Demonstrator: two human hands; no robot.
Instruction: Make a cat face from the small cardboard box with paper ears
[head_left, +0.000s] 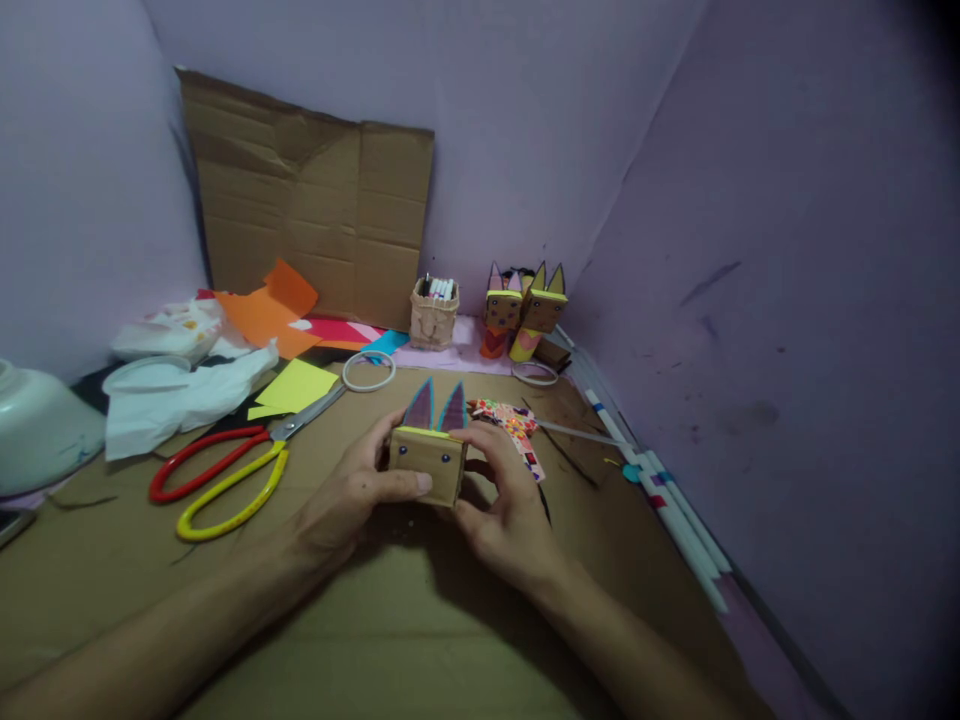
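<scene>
A small cardboard box head [426, 466] with two purple, blue-edged pointed ears, a yellow strip along its top and two dark eyes is held above the cardboard mat. My left hand [358, 490] grips its left side, the thumb lying across the front face. On the right side my right hand [504, 500] holds it too, with fingertips at the top corner and the thumb near the lower right corner. The back of the box is hidden.
Red-and-yellow scissors [279, 436] lie left on the cardboard mat [315, 640], near yellow paper [300, 388] and white tissue [187, 400]. Behind stand a pen holder [433, 318] and two eared cardboard figures [544, 310]. White sticks [682, 530] line the right edge.
</scene>
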